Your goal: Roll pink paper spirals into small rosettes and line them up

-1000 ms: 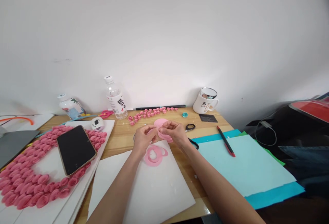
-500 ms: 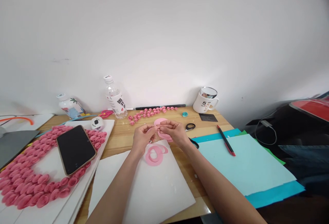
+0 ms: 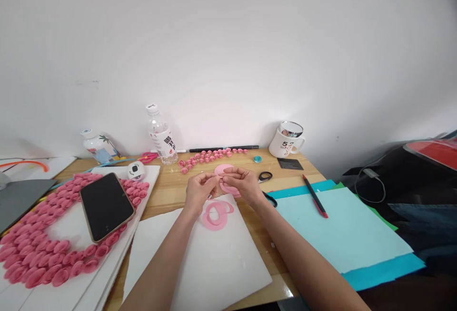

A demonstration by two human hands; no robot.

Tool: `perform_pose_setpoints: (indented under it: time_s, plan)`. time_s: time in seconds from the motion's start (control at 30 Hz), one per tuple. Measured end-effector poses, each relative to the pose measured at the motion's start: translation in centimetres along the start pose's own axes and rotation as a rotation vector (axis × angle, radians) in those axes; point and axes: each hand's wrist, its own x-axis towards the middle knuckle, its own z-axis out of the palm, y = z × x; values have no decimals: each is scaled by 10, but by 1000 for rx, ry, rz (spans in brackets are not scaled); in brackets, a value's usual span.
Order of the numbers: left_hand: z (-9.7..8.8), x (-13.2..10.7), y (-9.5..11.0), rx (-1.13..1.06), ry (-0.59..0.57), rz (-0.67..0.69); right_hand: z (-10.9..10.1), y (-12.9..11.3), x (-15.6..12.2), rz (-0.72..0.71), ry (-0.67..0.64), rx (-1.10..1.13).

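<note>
My left hand [image 3: 200,189] and my right hand [image 3: 243,182] meet above the far edge of a white sheet [image 3: 221,273]. Both pinch a pink paper strip between thumb and fingers; the pinched part is mostly hidden by the fingertips. A curled pink paper spiral [image 3: 214,223] lies on the white sheet below the hands. Beyond my fingers a pale pink paper disc [image 3: 223,168] rests on the wooden table. Just right of my right hand lie scissors with black handles [image 3: 265,176], partly covered by the wrist.
Small pink paper roses [image 3: 207,157] sit in rows near the wall, beside a teal rose [image 3: 257,159]. Left are a heart of roses [image 3: 39,249], a phone [image 3: 107,206] and a water bottle [image 3: 162,137]. Right are a mug [image 3: 285,142], blue paper [image 3: 339,235] and a pen [image 3: 315,196].
The hands stay pinched together in nearly the same place, with only slight finger movement. The whole view has shifted a little; the objects on the table have not moved.
</note>
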Motion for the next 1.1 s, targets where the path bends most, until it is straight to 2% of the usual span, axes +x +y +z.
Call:
perform_pose_setpoints:
  time_s: [0.47,0.67,1.1]
  plan:
    - [-1,1,-2,16,-31,12,-1,0,0,-30,66,-55]
    - [-1,0,-2,30,-88,38,0,-1,0,-51,63,-71]
    - [-5,2,-5,37,-236,40,-2,-6,-1,-113,-76,-167]
